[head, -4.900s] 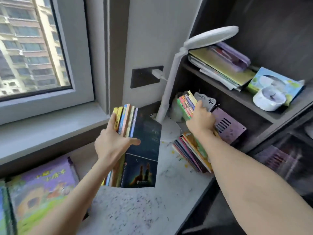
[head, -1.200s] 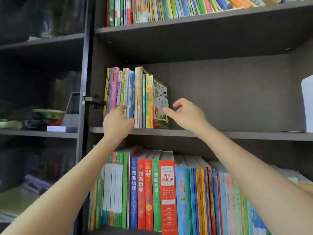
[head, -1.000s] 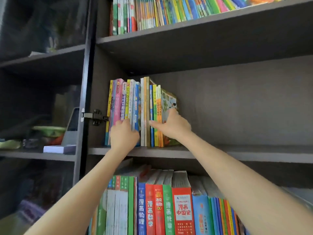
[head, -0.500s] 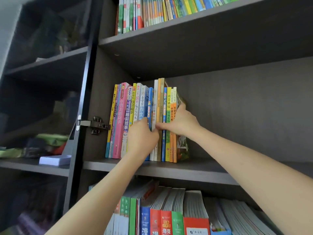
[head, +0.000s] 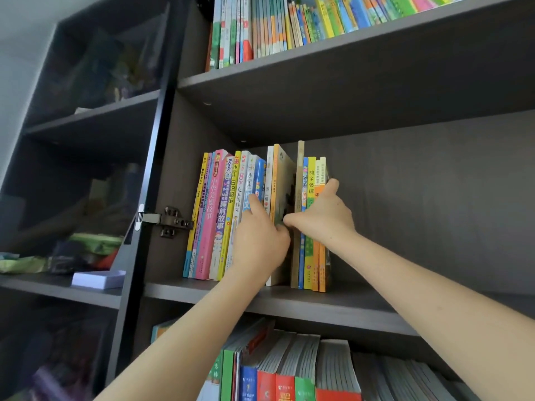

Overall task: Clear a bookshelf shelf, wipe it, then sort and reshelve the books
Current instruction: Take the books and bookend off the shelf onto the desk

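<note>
The bright thin-spined books [head: 220,215] stood upright at the left end of the dark middle shelf [head: 362,309]. My right hand [head: 325,217] clasped the last few between thumb and fingers. My left hand [head: 260,244] lay on spines, its hold unclear. A glass door [head: 86,169] stood beside them.
</note>
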A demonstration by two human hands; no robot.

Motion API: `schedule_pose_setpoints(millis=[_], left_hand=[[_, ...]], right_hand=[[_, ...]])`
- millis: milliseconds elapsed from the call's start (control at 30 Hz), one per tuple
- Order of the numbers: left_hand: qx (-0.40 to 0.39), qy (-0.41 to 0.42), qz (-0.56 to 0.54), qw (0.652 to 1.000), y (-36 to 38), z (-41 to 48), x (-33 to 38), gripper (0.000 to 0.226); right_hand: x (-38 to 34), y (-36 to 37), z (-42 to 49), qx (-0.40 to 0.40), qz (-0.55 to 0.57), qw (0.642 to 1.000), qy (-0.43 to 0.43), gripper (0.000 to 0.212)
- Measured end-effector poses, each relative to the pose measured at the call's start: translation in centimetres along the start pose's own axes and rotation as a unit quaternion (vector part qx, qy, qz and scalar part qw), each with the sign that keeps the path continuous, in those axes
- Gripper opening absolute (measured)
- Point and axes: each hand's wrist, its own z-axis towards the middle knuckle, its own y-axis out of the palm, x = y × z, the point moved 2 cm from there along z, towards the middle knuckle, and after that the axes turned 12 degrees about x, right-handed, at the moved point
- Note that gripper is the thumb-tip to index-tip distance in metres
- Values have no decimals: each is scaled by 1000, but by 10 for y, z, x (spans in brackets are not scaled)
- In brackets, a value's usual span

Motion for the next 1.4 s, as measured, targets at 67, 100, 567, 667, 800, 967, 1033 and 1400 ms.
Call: schedule_pose_setpoints(millis=[67,100,567,667,800,967,1033,1400], left_hand=[[4,7,28,1000,4,2,3,78],[7,13,48,999,7,4,3,81],[0,49,72,996,13,10,17,84],[16,67,32,997,5,2,25,82],[34,84,-5,996,-15,-8,36,74],[-32,175,-14,984,-46,-35,78,78],[-52,185,-11,981,-62,-45,98,78],[46,128,-91,987,-184,-121,194,77]], right_hand=[[0,2,-3,54,-24,998,-2,91],[1,3,-4,79,-36,996,-8,93],[14,-12,0,156,38,982,96,57],[13,-29,-9,173,47,981,79,51],[9,-60,-24,187,82,977,63,52],[6,-123,-45,207,139,961,116,53],[8,-154,-55,209,160,955,135,56],[-7,-311,-153,210,173,962,-6,55]])
